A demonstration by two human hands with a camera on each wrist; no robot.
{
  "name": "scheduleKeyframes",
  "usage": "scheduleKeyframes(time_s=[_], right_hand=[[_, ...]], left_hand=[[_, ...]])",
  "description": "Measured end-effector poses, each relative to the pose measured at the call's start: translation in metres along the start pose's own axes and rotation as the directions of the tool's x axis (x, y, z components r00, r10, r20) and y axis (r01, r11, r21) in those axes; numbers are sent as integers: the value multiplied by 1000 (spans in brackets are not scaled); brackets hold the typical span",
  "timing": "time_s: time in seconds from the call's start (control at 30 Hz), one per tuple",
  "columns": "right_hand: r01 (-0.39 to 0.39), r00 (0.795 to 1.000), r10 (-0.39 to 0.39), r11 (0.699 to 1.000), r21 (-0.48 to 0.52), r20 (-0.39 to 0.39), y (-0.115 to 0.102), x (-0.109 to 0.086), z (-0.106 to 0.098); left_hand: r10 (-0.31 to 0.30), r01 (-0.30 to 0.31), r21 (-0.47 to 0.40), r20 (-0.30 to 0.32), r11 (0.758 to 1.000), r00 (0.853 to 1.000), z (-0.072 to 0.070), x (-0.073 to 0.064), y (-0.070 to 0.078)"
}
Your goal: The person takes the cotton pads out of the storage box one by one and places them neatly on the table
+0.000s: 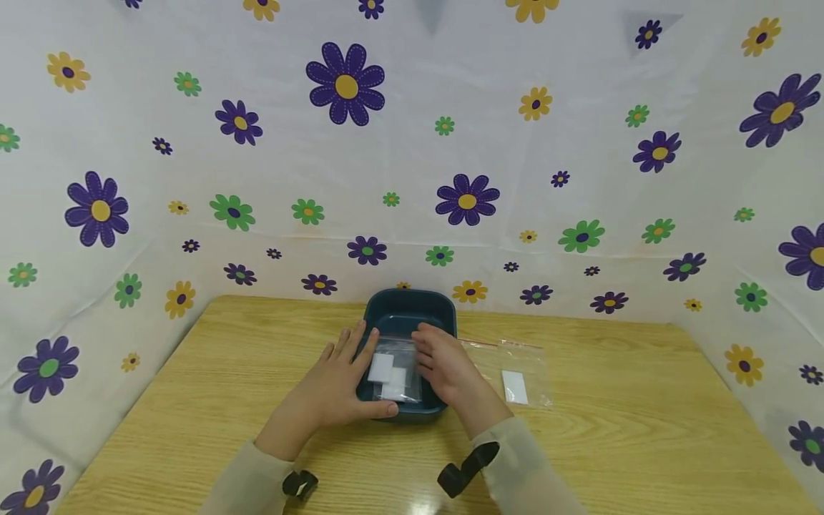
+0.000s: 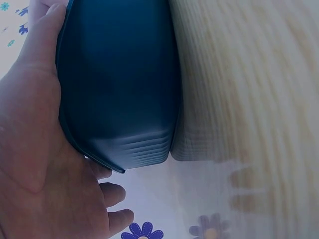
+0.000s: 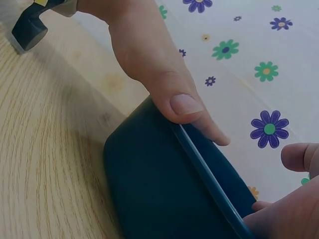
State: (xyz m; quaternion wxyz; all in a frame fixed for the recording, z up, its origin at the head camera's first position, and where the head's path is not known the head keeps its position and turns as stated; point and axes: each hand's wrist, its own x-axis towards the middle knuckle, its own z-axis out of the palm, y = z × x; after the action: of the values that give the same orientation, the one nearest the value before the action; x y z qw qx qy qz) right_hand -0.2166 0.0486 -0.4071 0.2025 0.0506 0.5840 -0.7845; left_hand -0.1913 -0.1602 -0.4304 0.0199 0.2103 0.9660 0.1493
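Note:
A dark teal plastic bin (image 1: 410, 297) stands on the table with clear zip bags (image 1: 412, 390) inside, white rectangular pieces (image 1: 381, 368) showing through them. My left hand (image 1: 341, 383) rests on the bin's left rim, fingers stretched toward the back and thumb along the near rim. In the left wrist view its palm lies along the bin's side wall (image 2: 119, 74). My right hand (image 1: 444, 365) reaches over the right side, loosely bent fingertips beside the bags and thumb apart from the fingers. Part of its fingers is hidden by the rim in the right wrist view.
Just right of the bin, a clear zip bag (image 1: 537, 372) with a white piece (image 1: 514, 387) lies flat on the wooden table (image 1: 644, 408). Another clear bag with a red seal (image 1: 479, 345) lies partly behind my right wrist. A flowered cloth (image 1: 412, 157) hangs behind and beside the table.

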Motion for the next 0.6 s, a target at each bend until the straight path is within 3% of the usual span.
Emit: scheduleKeyframes(time_s=[0.6], right_hand=[[-31, 996, 36, 998, 61, -80, 8, 8, 5]], left_hand=[[1, -1, 5, -11, 1000, 1000, 2, 1, -3]])
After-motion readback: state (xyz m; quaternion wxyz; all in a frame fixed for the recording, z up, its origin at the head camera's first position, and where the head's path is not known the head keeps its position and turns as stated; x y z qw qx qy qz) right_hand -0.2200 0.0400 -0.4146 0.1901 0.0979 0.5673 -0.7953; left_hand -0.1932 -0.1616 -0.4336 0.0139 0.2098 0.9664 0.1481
